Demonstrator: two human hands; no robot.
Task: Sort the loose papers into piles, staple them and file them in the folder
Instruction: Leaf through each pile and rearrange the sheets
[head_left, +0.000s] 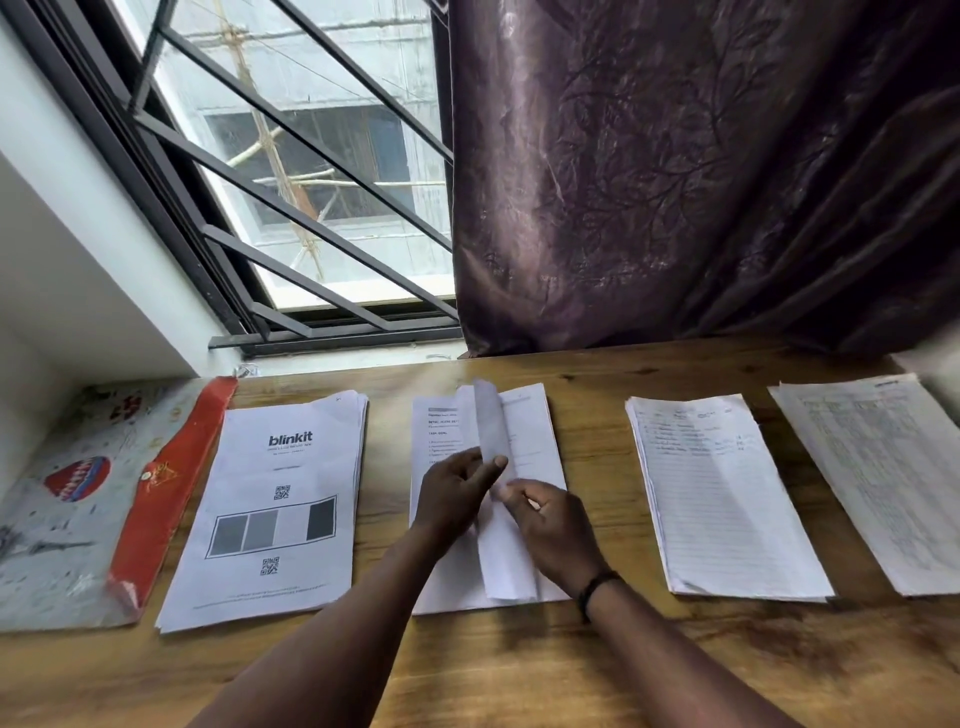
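Several paper piles lie in a row on the wooden table (519, 665). At the left is the pile topped by a "blinkit" sheet (275, 509). The middle pile (535, 431) has sheets lifted on edge (493, 431). My left hand (454, 496) pinches the raised sheets with thumb and fingers. My right hand (550, 530) holds the same sheets lower down, fingers curled on the paper. To the right lie a lined handwritten pile (722, 499) and a table-printed pile (883, 478). A folder (57, 519) with a red strip (166, 493) lies at the far left.
A barred window (291, 182) and a dark purple curtain (701, 171) stand behind the table. The curtain hem touches the table's back edge. Bare wood runs along the front of the table, under my forearms.
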